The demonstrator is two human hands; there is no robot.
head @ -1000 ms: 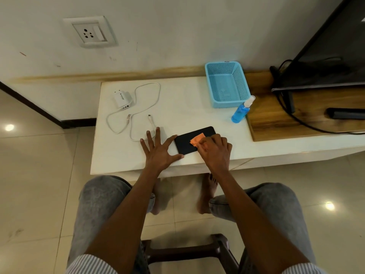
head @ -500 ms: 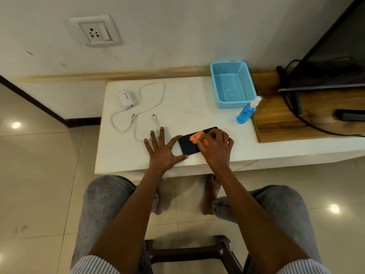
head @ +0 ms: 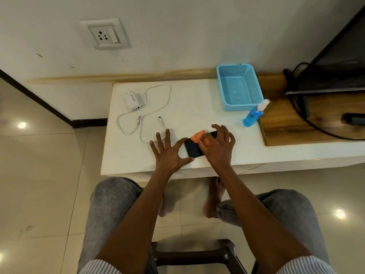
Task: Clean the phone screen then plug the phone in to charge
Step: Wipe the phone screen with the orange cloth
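A black phone (head: 192, 148) lies flat near the front edge of the white table (head: 193, 103). My left hand (head: 169, 153) rests spread on the table, thumb and forefinger touching the phone's left end. My right hand (head: 219, 147) arches over the phone's right half, holding an orange cloth (head: 197, 136) against the screen, and hides that half. A white charger adapter (head: 132, 100) lies at the table's back left, its white cable (head: 158, 89) looped beside it with the free plug (head: 160, 118) near my left fingers. A wall socket (head: 104, 34) is above.
A blue mesh basket (head: 221, 84) stands at the back, with a blue spray bottle (head: 252, 115) in front of it. To the right, a wooden board (head: 286, 119) carries a TV (head: 335, 62), black cables and a dark remote (head: 353, 118). A stool (head: 193, 254) is between my knees.
My right hand has slid the orange cloth toward the phone's far right end and its fingers have spread. My left hand stays at the phone's left end.
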